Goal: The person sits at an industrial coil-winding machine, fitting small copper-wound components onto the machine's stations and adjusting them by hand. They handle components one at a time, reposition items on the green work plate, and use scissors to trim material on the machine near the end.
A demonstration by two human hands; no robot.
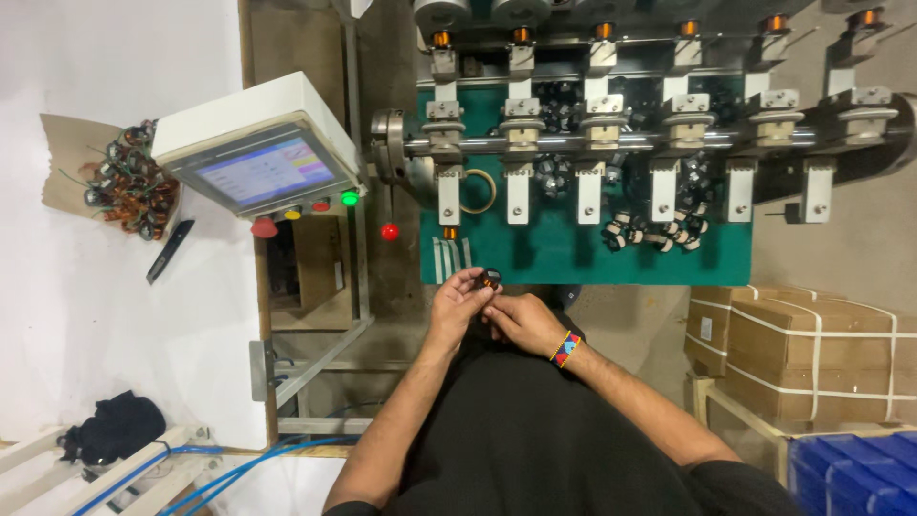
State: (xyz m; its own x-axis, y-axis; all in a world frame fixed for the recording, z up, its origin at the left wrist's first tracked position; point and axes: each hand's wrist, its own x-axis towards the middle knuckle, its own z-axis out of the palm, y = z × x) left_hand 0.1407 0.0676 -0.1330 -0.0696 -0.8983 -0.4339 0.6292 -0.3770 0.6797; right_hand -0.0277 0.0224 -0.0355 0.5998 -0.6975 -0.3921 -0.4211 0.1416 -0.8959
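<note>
A workshop with a white wall on the left and a green bench [573,258] under a winding machine [659,124] whose row of white holders hangs from a steel shaft. Both hands meet just in front of the bench's near edge. The left hand [457,304] has its grip closed, fingertips pinching a small coil [490,279] of copper wire. The right hand [521,323], with a bright woven wristband [565,349], has its fingers curled in at the same coil. A control screen [263,172] stands to the left, cardboard boxes [812,358] to the right.
</note>
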